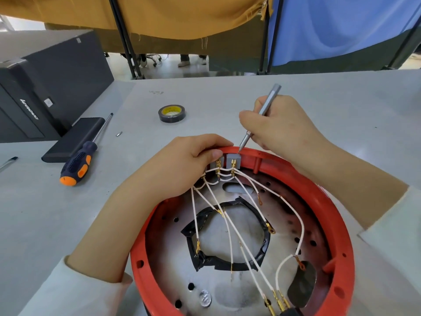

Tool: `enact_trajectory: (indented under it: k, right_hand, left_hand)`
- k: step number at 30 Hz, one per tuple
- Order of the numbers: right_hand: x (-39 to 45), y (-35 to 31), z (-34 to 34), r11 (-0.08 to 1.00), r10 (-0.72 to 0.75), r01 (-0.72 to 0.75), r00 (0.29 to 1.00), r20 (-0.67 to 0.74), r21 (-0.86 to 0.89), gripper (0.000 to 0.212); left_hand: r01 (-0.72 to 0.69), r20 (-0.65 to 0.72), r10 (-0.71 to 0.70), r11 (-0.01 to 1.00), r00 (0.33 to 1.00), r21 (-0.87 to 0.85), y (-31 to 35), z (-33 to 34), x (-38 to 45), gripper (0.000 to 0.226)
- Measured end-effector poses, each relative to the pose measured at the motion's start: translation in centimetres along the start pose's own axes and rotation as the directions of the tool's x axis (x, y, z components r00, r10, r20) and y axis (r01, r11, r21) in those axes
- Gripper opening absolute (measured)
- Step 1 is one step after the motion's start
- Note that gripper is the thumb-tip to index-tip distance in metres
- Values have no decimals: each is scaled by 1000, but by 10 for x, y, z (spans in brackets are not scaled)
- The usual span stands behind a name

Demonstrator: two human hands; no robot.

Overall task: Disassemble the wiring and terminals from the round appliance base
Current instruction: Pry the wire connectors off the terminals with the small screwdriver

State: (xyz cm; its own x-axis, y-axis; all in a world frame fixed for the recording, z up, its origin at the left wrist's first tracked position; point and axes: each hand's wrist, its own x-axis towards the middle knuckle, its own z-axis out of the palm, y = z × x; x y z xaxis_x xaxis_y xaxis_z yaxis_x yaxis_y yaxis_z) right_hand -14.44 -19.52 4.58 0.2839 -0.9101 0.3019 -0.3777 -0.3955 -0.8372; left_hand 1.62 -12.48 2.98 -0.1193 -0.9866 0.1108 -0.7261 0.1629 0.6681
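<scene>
The left hand (193, 156) is pinching the grey terminal block (233, 161) on the rigid red base (337, 215) while the right hand (280, 124) is gripping a slim metal driver (262, 115), and the thin white wires (227, 224) look limp, best pulled at their brass terminals.

Two screwdrivers (78, 159) (259, 117), one tape roll (171, 113), one red base (341, 224).

We sit at a pale grey table (250, 87) under even, soft light. Beyond its far edge hang two cloths on black poles (124, 37): a mustard curtain (170, 14) to the left, frayed at its hem, and a blue curtain (337, 26) to the right. Below them we glimpse a light floor (170, 69) with shoes (183, 63) and chair casters (155, 64). A black computer case (45, 83) stands at the table's left.
</scene>
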Motion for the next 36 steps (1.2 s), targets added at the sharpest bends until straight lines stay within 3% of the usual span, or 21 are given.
enact_trajectory:
  k: [6, 13, 23, 36]
  right_hand:
    - [-11, 9, 1, 989, 80, -72, 995, -63, 132, 30]
    - [-10, 10, 2, 998, 62, -60, 994, -90, 23, 22]
    - [-8, 12, 1, 995, 93, -90, 993, -66, 42, 29]
    - [-12, 8, 1, 998, 69, -70, 996, -55, -6, 15]
  left_hand:
    - [-16, -13, 17, 1000, 1000, 11, 0, 0, 0, 27]
    - [-17, -15, 18, 1000, 1000, 14, -3, 1, 1, 27]
    - [7, -5, -7, 1000, 1000, 6, -3, 1, 0, 26]
    - [12, 4, -12, 1000, 1000, -6, -3, 0, 0, 26]
